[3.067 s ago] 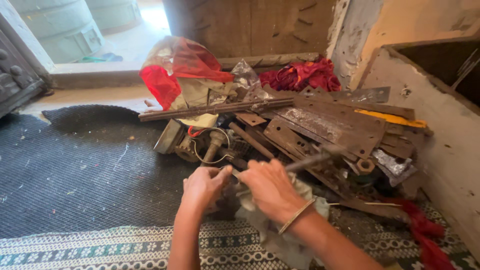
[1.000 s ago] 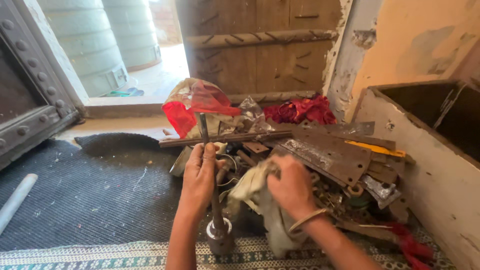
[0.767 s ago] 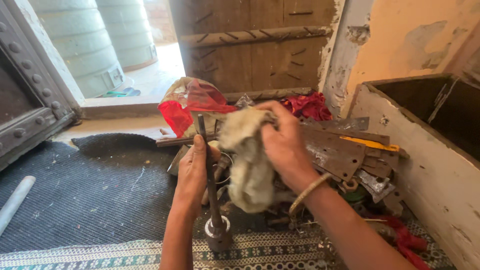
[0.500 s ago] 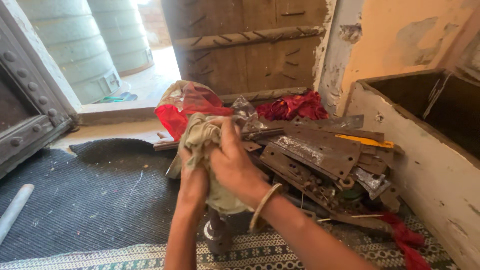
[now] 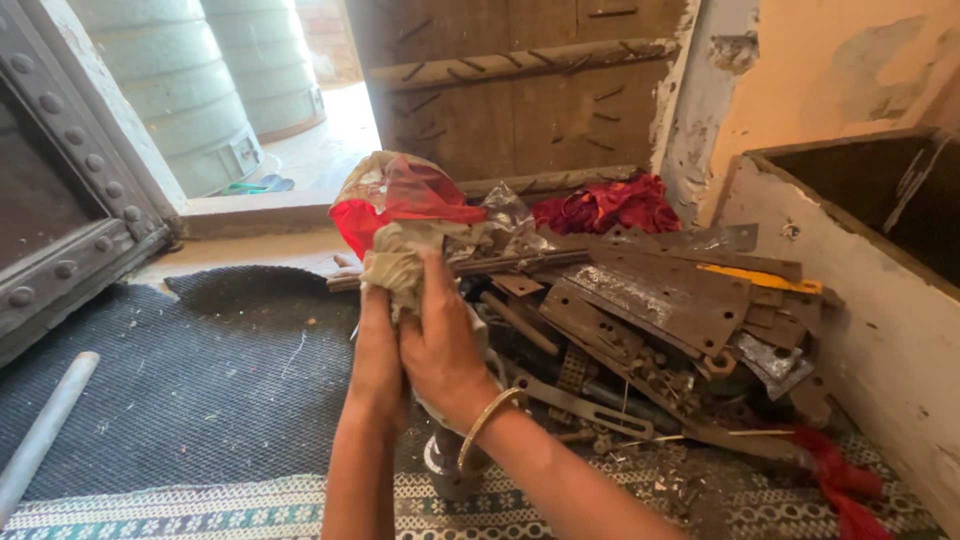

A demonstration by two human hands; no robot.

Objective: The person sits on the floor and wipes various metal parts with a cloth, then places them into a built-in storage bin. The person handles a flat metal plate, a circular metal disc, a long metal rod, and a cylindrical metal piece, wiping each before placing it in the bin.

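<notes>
Both hands (image 5: 415,345) clasp the rag (image 5: 400,262) between them.

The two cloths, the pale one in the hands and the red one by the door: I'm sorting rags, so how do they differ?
The pale rag is dingy cream and bunched up, gripped by the left hand and right hand; the red cloth is bright red and untouched. The pale rag is held off the floor; the red cloth lies behind the scrap metal pile. Both are crumpled.
</notes>
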